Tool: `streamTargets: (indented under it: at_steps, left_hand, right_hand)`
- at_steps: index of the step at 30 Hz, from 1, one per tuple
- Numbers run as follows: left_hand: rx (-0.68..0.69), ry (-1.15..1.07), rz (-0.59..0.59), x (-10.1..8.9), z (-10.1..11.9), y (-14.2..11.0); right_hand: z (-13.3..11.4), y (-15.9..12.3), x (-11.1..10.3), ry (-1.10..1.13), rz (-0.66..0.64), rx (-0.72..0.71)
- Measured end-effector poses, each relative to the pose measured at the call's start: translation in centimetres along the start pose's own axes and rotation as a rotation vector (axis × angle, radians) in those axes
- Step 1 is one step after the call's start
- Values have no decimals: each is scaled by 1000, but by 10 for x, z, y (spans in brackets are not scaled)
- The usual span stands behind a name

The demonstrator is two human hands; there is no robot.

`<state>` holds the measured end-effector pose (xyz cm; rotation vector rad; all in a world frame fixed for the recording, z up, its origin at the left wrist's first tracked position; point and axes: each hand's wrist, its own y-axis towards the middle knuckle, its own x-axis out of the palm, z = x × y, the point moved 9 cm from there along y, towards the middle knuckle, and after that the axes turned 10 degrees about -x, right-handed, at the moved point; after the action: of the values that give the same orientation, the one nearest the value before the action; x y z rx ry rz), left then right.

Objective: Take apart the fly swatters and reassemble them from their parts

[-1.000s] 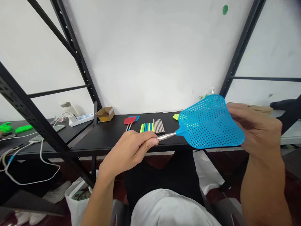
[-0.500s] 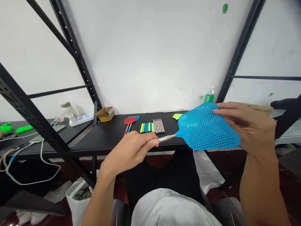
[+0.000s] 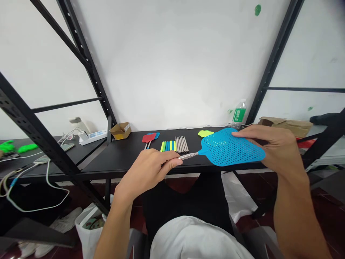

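A blue fly swatter with a perforated head is held level above the front edge of the black table. My left hand is closed around its silver metal rod. At the head's far right side, my right hand grips the blue mesh between thumb and fingers. On the table behind lie a red fly swatter and a partly covered blue one. Beside them are a row of coloured handle grips in yellow, green and blue, and a row of silver metal rods. Yellow-green swatter heads lie farther right.
A small cardboard box stands at the table's back left, a water bottle at the back right. A larger cardboard box sits beyond my right hand. Black metal posts frame the table; a power strip lies left.
The blue swatter head has tilted flatter and moved slightly left and down, my right hand moving with it. My left hand has barely shifted on the rod.
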<state>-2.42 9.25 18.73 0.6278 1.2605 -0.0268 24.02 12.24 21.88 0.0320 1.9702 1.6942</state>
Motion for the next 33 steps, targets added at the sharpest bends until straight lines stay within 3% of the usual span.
streamTargets:
  at_steps: [5,9,12,15,20,23,27,33]
  left_hand:
    - [-43,18,17,1,-4,2]
    - [-135,9,60,4,-27,12]
    - [-297,-2,133,5,-71,21]
    - [-510,16,157,14,-131,23]
    - [-786,28,129,52,-229,15]
    - [-874,3,73,85,-267,11]
    - [-920,-2,26,114,-285,10]
    - [-936,67,31,117,-277,11]
  right_hand:
    - [12,-2,15,-57,-191,121]
    - [33,-7,26,-21,-211,301]
    - [47,-11,36,16,-243,377]
    - [55,-13,42,13,-284,387]
    - [56,-13,44,3,-300,368]
    - [55,-13,49,1,-322,349]
    - [53,-12,54,0,-347,322]
    - [52,-12,53,-11,-357,334]
